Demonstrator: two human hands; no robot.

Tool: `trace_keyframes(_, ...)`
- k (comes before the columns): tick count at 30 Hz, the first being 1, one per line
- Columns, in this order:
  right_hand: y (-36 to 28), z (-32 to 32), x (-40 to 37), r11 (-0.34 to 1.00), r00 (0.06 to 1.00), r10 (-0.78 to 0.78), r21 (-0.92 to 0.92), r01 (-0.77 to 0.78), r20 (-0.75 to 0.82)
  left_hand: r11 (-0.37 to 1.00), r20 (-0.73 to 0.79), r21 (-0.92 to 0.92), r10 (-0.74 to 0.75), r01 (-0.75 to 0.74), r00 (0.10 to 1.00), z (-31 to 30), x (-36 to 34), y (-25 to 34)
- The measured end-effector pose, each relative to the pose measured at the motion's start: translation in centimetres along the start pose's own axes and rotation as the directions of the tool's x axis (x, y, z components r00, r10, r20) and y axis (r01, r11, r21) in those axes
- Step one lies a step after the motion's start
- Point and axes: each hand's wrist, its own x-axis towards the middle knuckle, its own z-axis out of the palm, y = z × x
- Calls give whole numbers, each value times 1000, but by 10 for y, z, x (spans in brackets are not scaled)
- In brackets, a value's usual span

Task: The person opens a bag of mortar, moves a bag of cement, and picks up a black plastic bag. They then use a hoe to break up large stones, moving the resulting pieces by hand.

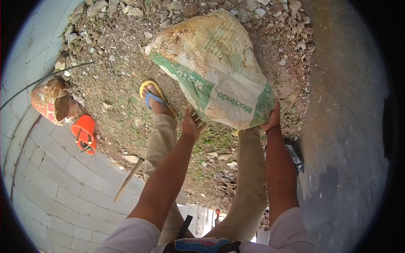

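Observation:
A dirty white-and-green sack (223,69) printed "Mortindo" spreads out in front of me, bulging at its far end and smeared with brown soil. My left hand (192,125) is closed on its near left edge, fingers curled at the green stripe. At the near right corner, my right hand (273,116) grips the side, with the thumb on the printed face. Below the sack, my left foot in a yellow sandal (157,96) with a blue strap stands on the soil; the sack hides most of my other foot.
Orange buckets (85,130) with tools inside and a torn brown bag (50,101) stand at left by a grey block wall (67,177). A wooden handle (128,180) leans nearby. Rubble (291,29) lies beyond; a grey concrete surface (341,126) runs along the right.

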Motion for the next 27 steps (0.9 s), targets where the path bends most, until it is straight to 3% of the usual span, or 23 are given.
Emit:
trace_keyframes(1, 4, 7, 0, 1000, 1000, 9, -14, -10, -15, 999, 82, -52, 16, -12, 997, 4, 3, 5)
trace_keyframes(4, 10, 23, -10, 975, 974, -219, -47, 216, -65, 993, 96, -121, 7, 5, 995, 16, 4, 7)
trace_keyframes(6, 13, 32, -26, 963, 960, -262, -90, 253, -97, 985, 140, -174, 33, -8, 990, 19, 9, 8)
trace_keyframes(8, 19, 40, -50, 945, 938, -322, -104, 310, -127, 973, 92, -190, -119, 135, 989, 16, 16, 12)
trace_keyframes(9, 25, 48, -68, 945, 940, -318, -116, 305, -120, 970, 91, -204, -115, 131, 989, 15, 14, 16)
trace_keyframes(12, 44, 139, -118, 859, 860, -490, -244, 450, -142, 902, 311, -279, -239, 328, 920, 4, -2, 55)
trace_keyframes(13, 48, 187, -139, 774, 792, -588, -397, 492, -165, 900, 332, -284, -233, 332, 914, 6, -8, 67)
trace_keyframes(15, 53, 265, -165, 578, 641, -755, -597, 557, -134, 862, 571, -355, -107, 362, 814, 18, -34, 87)
trace_keyframes(16, 47, 298, -162, 482, 570, -817, -647, 591, -88, 871, 526, -332, -148, 362, 838, 32, -51, 97)
trace_keyframes(18, 8, 360, -148, 410, 578, -816, -719, 562, -13, 851, 572, -338, -153, 402, 806, 61, -66, 112)
trace_keyframes(19, -27, 374, -128, 273, 573, -816, -827, 492, 72, 836, 612, -333, -160, 436, 775, 77, -71, 117)
trace_keyframes(20, -67, 397, -113, 163, 629, -764, -900, 403, 143, 837, 625, -323, -162, 442, 764, 97, -75, 121)
trace_keyframes(21, -112, 409, -87, -55, 603, -754, -940, 338, 261, 837, 639, -312, -166, 450, 751, 118, -79, 122)
trace_keyframes(22, -156, 420, -62, -382, 459, -774, -900, 210, 436, 831, 649, -324, -152, 451, 745, 140, -87, 123)
trace_keyframes(24, -197, 457, -88, -684, 282, -710, -727, -60, 645, 909, 702, -215, -110, 357, 703, 171, -108, 132)
trace_keyframes(26, -195, 482, -142, -552, 330, -717, -789, 269, 614, 949, 714, -158, -81, 274, 695, 174, -132, 153)
trace_keyframes(27, -186, 480, -165, -223, 473, -715, -809, 543, 514, 982, 729, -82, -57, 169, 683, 174, -150, 171)
